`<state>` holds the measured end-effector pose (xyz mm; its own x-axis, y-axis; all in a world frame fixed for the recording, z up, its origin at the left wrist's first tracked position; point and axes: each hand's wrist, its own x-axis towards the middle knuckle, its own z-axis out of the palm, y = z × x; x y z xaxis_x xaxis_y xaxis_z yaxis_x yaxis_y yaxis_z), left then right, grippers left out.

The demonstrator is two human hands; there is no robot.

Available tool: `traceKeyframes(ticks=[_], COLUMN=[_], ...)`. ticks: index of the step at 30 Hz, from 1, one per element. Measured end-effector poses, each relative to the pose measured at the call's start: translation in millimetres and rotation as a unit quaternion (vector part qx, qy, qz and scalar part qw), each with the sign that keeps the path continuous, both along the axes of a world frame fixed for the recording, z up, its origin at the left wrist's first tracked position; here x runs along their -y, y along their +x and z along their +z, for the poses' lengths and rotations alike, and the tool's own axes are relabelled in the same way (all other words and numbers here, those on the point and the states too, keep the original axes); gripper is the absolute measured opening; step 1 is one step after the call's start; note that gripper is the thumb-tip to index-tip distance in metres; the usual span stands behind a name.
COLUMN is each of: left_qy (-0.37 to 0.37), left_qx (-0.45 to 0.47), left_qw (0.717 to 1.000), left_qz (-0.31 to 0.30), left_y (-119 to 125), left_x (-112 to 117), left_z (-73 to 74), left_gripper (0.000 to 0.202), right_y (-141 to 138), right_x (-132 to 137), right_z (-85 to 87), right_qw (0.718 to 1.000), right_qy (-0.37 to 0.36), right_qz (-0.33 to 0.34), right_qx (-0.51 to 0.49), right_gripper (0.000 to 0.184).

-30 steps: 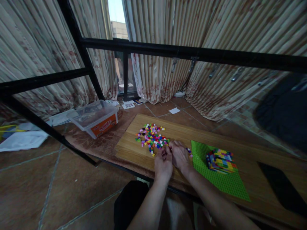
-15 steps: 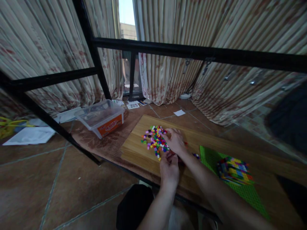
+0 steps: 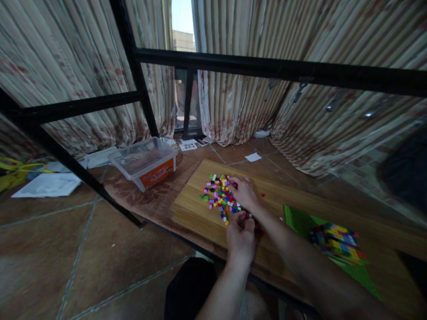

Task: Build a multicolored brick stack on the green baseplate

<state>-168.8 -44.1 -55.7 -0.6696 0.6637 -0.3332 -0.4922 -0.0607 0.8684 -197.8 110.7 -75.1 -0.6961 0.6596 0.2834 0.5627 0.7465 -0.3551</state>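
A loose pile of small coloured toy bricks (image 3: 218,195) lies on the wooden board. My right hand (image 3: 246,194) reaches over the right side of the pile, fingers bent down among the bricks; a dark red brick shows by its fingertips, and whether it is gripped I cannot tell. Closer to the front edge, my left hand (image 3: 240,235) is curled, thumb and fingers closed around small dark red pieces that are mostly hidden. To the right, a block built of many coloured bricks (image 3: 338,243) stands on a green studded baseplate (image 3: 295,218).
A clear plastic bin (image 3: 147,162) with an orange label stands on the brown cloth (image 3: 160,202) left of the wooden board (image 3: 190,218). Black metal bars (image 3: 233,63) cross in front of the curtains. Papers (image 3: 253,157) lie on the tiled floor beyond.
The view has shifted slightly, so everything sits a little further right. My right hand stays over the pile, with a dark red brick now visible at its fingertips. My left hand remains curled.
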Motion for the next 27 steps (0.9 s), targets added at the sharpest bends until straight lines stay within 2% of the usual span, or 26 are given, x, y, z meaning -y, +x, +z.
traceKeyframes(ticks=[8, 16, 19, 22, 26, 27], left_qy=[0.049, 0.026, 0.0, -0.029, -0.02, -0.01], left_qx=[-0.001, -0.029, -0.033, -0.016, 0.008, 0.01], left_qw=[0.999, 0.998, 0.999, 0.999, 1.0, 1.0], left_qz=[-0.023, -0.039, -0.032, -0.019, 0.011, 0.017], left_y=[2.2, -0.1, -0.8, -2.5, -6.7, -7.3], left_x=[-2.8, -2.3, -2.8, -4.2, -4.0, -3.5], left_z=[-6.2, -8.4, -7.0, -7.2, -7.1, -5.6], left_gripper=[0.015, 0.014, 0.013, 0.016, 0.024, 0.026], right_y=[-17.4, -20.7, -12.0, 4.4, 42.9, 54.6], right_x=[2.8, 4.1, 4.7, 9.7, 29.3, 36.4], right_z=[2.2, -0.2, -0.7, 3.6, 23.1, 29.4], right_qw=[0.999, 0.992, 0.982, 0.966, 0.944, 0.924], right_qy=[-0.01, -0.077, -0.13, -0.185, -0.236, -0.282], right_qz=[-0.039, -0.07, -0.068, -0.055, -0.032, -0.012], right_qx=[0.0, -0.066, -0.116, -0.169, -0.229, -0.258], right_gripper=[0.031, 0.019, 0.014, 0.017, 0.022, 0.023])
